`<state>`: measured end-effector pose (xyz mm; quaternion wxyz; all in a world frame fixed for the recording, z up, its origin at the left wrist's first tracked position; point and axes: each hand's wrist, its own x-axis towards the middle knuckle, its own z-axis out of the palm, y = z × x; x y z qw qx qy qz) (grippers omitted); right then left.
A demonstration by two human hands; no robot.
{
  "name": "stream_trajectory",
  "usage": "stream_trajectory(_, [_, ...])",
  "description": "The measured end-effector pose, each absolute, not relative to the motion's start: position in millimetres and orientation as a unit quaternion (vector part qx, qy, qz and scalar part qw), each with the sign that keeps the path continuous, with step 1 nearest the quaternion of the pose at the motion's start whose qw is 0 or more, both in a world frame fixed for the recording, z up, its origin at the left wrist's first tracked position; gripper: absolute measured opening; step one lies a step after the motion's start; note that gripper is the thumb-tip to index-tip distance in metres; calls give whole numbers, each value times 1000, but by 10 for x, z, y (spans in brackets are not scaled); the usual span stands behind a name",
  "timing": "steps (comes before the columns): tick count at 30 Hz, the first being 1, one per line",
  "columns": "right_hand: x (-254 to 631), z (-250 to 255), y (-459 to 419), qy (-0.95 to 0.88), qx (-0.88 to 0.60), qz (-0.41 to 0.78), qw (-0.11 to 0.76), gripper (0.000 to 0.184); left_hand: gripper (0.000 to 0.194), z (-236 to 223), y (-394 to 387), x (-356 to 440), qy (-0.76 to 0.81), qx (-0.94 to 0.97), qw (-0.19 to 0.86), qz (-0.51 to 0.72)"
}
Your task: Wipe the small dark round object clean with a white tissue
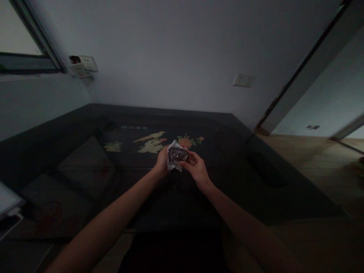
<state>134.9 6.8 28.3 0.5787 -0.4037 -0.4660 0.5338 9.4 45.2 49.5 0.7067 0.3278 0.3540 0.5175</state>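
Note:
Over the dark tabletop [176, 204], both hands meet at a small opened white wrapper [174, 145]. A dark, glossy pack [178, 155] shows inside it, with shiny highlights like clear plastic; what it contains is too dark to name. My left hand [162, 161] grips the wrapper from the left side, its fingers partly hidden behind. On the right, my right hand [196, 165] pinches the edge of the dark pack between thumb and fingers.
A bird-and-flower picture [152, 142] decorates the tabletop. A dark oblong object [267, 169] lies to the right, and a white item [10, 201] stands at the left edge. Wall sockets [243, 80] are behind; wooden floor [307, 159] shows at right.

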Motion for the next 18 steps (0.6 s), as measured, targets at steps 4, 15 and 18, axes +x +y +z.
stream_trajectory(4, [1341, 250, 83, -458, -414, 523, 587, 53, 36, 398, 393, 134, 398, 424, 542, 607])
stream_trajectory(15, [1342, 242, 68, -450, -432, 517, 586, 50, 37, 432, 289, 113, 395, 623, 310, 599])
stream_trajectory(18, [1344, 261, 63, -450, -430, 522, 583, 53, 33, 439, 369, 111, 424, 513, 444, 600])
